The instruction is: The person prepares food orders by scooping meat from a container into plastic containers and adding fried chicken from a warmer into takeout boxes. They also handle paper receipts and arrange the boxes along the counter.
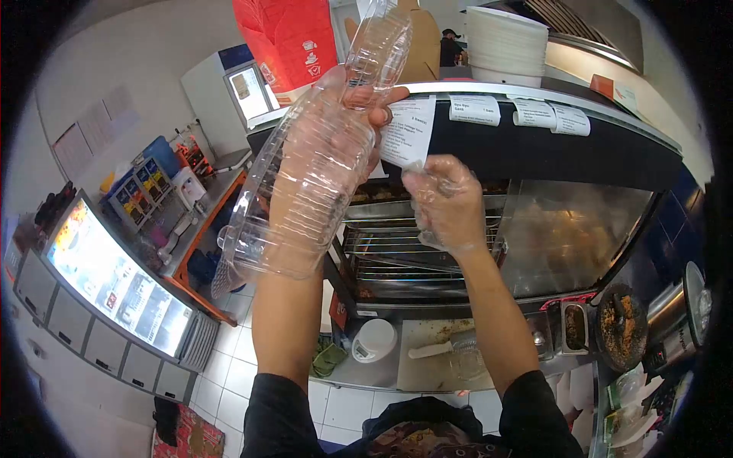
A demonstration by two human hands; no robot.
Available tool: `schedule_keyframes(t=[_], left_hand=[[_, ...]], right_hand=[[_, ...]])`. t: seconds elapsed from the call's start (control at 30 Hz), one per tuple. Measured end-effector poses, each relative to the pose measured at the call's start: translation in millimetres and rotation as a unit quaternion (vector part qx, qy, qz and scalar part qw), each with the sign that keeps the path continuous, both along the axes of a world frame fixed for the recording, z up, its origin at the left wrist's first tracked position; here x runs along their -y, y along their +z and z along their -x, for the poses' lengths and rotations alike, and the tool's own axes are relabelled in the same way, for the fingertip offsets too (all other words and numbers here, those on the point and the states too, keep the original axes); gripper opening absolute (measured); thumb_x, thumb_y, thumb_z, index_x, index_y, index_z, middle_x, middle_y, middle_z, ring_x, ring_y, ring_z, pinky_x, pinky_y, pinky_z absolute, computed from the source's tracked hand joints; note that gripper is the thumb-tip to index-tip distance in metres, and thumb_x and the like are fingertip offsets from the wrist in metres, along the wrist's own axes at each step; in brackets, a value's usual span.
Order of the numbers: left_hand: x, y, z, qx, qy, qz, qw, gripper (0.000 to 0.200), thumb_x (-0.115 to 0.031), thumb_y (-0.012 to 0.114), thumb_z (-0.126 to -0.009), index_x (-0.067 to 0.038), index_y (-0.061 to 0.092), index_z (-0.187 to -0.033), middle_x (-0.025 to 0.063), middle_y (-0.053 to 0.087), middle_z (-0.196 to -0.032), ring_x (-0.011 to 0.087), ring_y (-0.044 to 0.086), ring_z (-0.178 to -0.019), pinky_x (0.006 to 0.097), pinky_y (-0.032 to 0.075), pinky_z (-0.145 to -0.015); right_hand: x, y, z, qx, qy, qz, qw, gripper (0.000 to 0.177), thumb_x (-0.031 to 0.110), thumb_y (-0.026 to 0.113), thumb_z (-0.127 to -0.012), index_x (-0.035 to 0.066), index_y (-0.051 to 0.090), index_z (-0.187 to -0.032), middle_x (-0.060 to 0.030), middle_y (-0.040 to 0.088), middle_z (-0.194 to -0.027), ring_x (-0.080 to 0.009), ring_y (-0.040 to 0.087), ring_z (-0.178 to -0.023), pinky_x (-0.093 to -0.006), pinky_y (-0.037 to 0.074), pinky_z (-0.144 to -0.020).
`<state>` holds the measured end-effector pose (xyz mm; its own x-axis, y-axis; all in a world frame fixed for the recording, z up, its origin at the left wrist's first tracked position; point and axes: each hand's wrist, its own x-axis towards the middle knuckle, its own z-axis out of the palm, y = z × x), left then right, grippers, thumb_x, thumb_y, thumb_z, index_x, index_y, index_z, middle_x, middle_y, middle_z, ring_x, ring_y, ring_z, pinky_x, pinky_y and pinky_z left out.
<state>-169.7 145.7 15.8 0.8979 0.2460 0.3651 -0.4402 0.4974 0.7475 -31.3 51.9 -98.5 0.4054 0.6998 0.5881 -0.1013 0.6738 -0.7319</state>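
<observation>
My left hand (372,103) is closed around the hinge of a clear plastic clamshell container (305,206), which hangs open and tilted in front of my forearm. Through its ribbed wall the wrist shows. Close to those fingers, a white order slip (408,130) with printed lines hangs from the top edge of the black-fronted display warmer (557,156). My right hand (450,198), in a thin clear plastic glove, pinches the slip's lower corner between thumb and finger. The slip's left part is hidden behind my left hand.
More order slips (473,109) hang along the warmer's edge. On top stand a red paper bag (286,46) and stacked white bowls (506,42). Below lie a white scale (374,340) and a cutting board (427,374) with a knife (431,349). A stone mortar (622,328) sits at right.
</observation>
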Motion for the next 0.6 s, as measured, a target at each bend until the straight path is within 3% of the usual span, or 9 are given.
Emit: schedule_keyframes(t=[0.13,0.23,0.37,0.4,0.43,0.47,0.53,0.57,0.6], left_hand=[[10.7,4.0,-2.1,0.0,0.096,0.021,0.995,0.06,-0.017,0.036,-0.099,0.013,0.013,-0.147,0.008,0.059,-0.083,0.0047,0.046,-0.048,0.0217,0.045,-0.042],[5.7,3.0,-4.3,0.016,0.037,0.045,0.998,0.061,-0.017,0.036,-0.099,0.012,0.012,-0.147,0.0081,0.059,-0.083,0.0052,0.047,-0.049,0.0223,0.045,-0.043],[-0.5,-3.0,-2.0,0.008,0.046,0.016,0.999,0.061,-0.018,0.035,-0.099,0.012,0.011,-0.147,0.009,0.06,-0.084,0.0059,0.046,-0.048,0.0224,0.047,-0.044],[-4.9,-2.7,-3.1,0.009,0.005,-0.008,1.0,0.049,-0.031,0.043,-0.099,0.009,0.035,-0.127,0.0167,0.062,-0.095,0.0105,0.054,-0.057,0.0215,0.048,-0.042],[-8.8,-2.1,-3.8,0.01,-0.035,-0.033,0.999,0.051,-0.043,0.05,-0.098,0.005,0.06,-0.108,0.0244,0.064,-0.106,0.0151,0.063,-0.065,0.0205,0.05,-0.041],[-10.2,-6.4,-4.6,0.011,-0.036,-0.035,0.999,0.051,-0.043,0.05,-0.098,0.005,0.06,-0.108,0.0244,0.064,-0.106,0.0151,0.063,-0.065,0.0205,0.05,-0.041],[20.0,-4.4,-4.5,0.045,0.147,0.033,0.988,0.059,-0.02,0.036,-0.1,0.011,0.016,-0.146,0.013,0.063,-0.087,0.0106,0.062,-0.059,0.0226,0.05,-0.045],[12.2,-4.9,-3.6,0.047,0.146,0.034,0.988,0.059,-0.02,0.036,-0.1,0.011,0.016,-0.146,0.013,0.063,-0.087,0.0106,0.062,-0.059,0.0226,0.05,-0.045],[2.6,-3.2,-2.7,0.033,0.071,0.046,0.996,0.059,-0.02,0.036,-0.1,0.012,0.017,-0.146,0.0133,0.063,-0.086,0.0126,0.065,-0.062,0.0228,0.05,-0.045]], right_hand=[[1.8,-6.8,2.2,0.039,-0.115,-0.041,0.992,0.019,0.007,0.075,-0.083,0.001,0.066,-0.098,-0.0011,0.064,-0.083,-0.0044,0.057,-0.074,-0.0203,0.048,-0.062],[7.8,-1.3,7.1,0.084,-0.128,-0.039,0.987,0.021,0.006,0.075,-0.084,0.0,0.067,-0.103,-0.0007,0.064,-0.084,-0.0052,0.058,-0.075,-0.0208,0.048,-0.063],[-6.9,-4.8,12.9,0.094,-0.084,-0.04,0.991,0.02,0.01,0.072,-0.087,0.0,0.067,-0.103,-0.0018,0.066,-0.087,-0.0052,0.057,-0.077,-0.0209,0.047,-0.065],[-3.8,-3.9,13.7,0.093,-0.087,-0.041,0.991,0.02,0.01,0.072,-0.087,0.0,0.067,-0.103,-0.0018,0.066,-0.087,-0.0052,0.057,-0.077,-0.0209,0.047,-0.065],[1.5,-2.7,16.0,0.064,-0.067,-0.005,0.996,0.02,0.011,0.072,-0.088,-0.001,0.067,-0.103,-0.0019,0.066,-0.087,-0.0052,0.056,-0.076,-0.021,0.047,-0.065],[5.3,-2.7,17.9,0.035,-0.045,0.031,0.998,0.019,0.012,0.071,-0.089,-0.001,0.067,-0.102,-0.0021,0.066,-0.087,-0.0052,0.056,-0.076,-0.021,0.046,-0.064],[6.7,-11.5,16.1,0.056,-0.075,0.034,0.995,0.019,0.013,0.07,-0.089,-0.001,0.067,-0.102,-0.0017,0.065,-0.087,-0.0047,0.055,-0.076,-0.0206,0.046,-0.064],[8.3,-15.4,14.8,0.038,-0.08,0.056,0.995,0.018,0.014,0.07,-0.09,-0.001,0.067,-0.099,-0.0007,0.064,-0.083,-0.0041,0.054,-0.071,-0.0203,0.045,-0.06],[9.8,-17.8,13.0,0.018,-0.085,0.077,0.993,0.017,0.015,0.07,-0.09,0.0,0.067,-0.097,0.0003,0.062,-0.079,-0.0035,0.053,-0.067,-0.0199,0.043,-0.056]])
